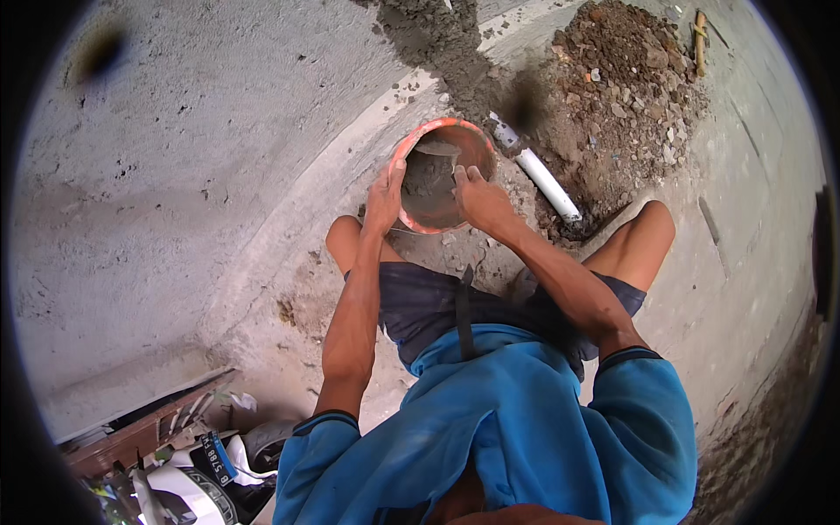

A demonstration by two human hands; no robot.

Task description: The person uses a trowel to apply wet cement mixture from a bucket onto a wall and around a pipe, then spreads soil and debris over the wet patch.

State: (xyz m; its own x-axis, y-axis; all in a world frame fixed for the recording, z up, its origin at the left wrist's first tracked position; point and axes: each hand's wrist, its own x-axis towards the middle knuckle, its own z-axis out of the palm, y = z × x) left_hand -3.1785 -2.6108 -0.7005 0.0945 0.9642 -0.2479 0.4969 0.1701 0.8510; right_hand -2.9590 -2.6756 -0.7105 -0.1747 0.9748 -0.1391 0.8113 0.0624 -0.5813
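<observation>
Concrete ground with a dug trench of loose soil (626,79) exposing a white pipe (544,178). Between the squatting person's knees sits an orange bucket (411,144), partly filled with grey mortar (429,188). Left hand (383,199) grips the rim; right hand (479,197) reaches inside, apparently closed on a trowel (435,149). Pipe appears largely uncovered.

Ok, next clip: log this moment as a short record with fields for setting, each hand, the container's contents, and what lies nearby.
setting: person crouched on a rough concrete floor
left hand: grip on the near-left rim of the orange bucket
right hand: fingers over the rim, reaching inside
contents: wet grey mortar with a trowel blade in it
nearby: white pipe running into a pile of dirt and rubble; grey mortar heap beyond the bucket
</observation>
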